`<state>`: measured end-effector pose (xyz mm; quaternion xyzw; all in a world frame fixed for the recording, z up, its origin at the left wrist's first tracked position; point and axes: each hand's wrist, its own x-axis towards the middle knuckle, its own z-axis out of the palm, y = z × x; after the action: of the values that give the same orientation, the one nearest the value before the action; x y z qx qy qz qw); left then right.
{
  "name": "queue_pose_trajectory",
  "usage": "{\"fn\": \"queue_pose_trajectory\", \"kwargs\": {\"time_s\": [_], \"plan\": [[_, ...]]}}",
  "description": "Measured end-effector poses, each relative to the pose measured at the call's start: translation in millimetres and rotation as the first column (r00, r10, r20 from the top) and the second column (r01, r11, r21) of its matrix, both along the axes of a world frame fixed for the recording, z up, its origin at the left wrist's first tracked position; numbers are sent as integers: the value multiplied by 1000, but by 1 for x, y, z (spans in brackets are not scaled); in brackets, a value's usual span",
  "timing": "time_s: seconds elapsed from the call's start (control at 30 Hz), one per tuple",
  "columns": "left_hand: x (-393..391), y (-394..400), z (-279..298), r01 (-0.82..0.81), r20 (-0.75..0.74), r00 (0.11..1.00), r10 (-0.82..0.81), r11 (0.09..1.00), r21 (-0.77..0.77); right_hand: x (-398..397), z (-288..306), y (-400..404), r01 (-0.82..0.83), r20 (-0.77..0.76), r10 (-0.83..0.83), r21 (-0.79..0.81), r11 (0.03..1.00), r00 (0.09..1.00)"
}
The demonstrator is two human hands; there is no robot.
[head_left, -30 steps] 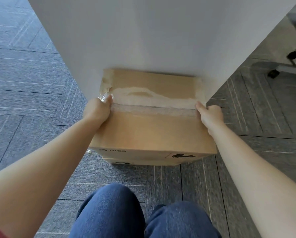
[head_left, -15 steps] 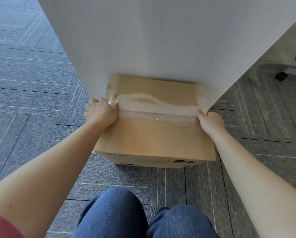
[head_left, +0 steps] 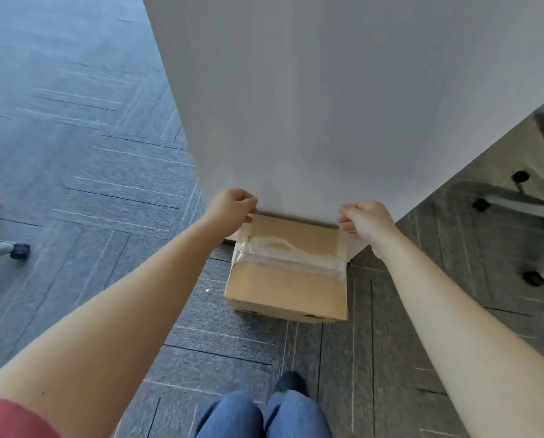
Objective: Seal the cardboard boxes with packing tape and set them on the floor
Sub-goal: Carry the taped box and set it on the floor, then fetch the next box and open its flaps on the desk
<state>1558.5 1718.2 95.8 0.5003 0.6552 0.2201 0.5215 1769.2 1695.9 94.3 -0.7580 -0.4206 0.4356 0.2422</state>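
Both hands are lifting off the box [head_left: 286, 289], now on the floor [head_left: 84, 172] w/ tape [head_left: 291, 259] across it: left hand [head_left: 232, 208] & right hand [head_left: 367, 221] loosely curled, holding nothing — this box looks done.

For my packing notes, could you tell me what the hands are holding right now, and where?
Nothing that can be made out: the left hand and right hand are curled above the cardboard box on the floor.

Both bare arms stretch toward mid-frame. The left hand [head_left: 232, 207] and right hand [head_left: 366, 220] hover with fingers loosely curled.
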Motion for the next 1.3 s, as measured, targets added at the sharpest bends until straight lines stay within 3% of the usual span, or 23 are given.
{"fn": "queue_pose_trajectory", "kwargs": {"time_s": [0.27, 0.4, 0.53, 0.7, 0.87, 1.1, 1.3], "plan": [[-85, -34, 203, -204, 49, 978, 201, 976, 79, -95, 199, 14, -154, -98, 162, 93, 984, 982], [-140, -64, 253, -351, 51, 936, 347, 929, 121, -163, 246, 15, -310, -165, 334, 157, 938, 928], [-191, -114, 277, -542, 22, 835, 550, 814, 210, -241, 269, 1, -519, -215, 542, 160, 840, 812], [-237, -197, 299, -783, 73, 604, 794, 574, 241, -329, 296, -39, -763, -250, 785, 198, 615, 567], [-256, -303, 316, -930, 132, 286, 949, 242, 278, -399, 315, -107, -901, -279, 911, 226, 369, 303], [-263, -450, 320, -947, 158, -128, 979, -168, 274, -473, 312, -239, -978, -335, 942, 204, 42, -30], [-297, -548, 313, -889, 174, -336, 925, -373, 265, -539, 312, -340, -965, -326, 921, 216, -150, -216]]}}
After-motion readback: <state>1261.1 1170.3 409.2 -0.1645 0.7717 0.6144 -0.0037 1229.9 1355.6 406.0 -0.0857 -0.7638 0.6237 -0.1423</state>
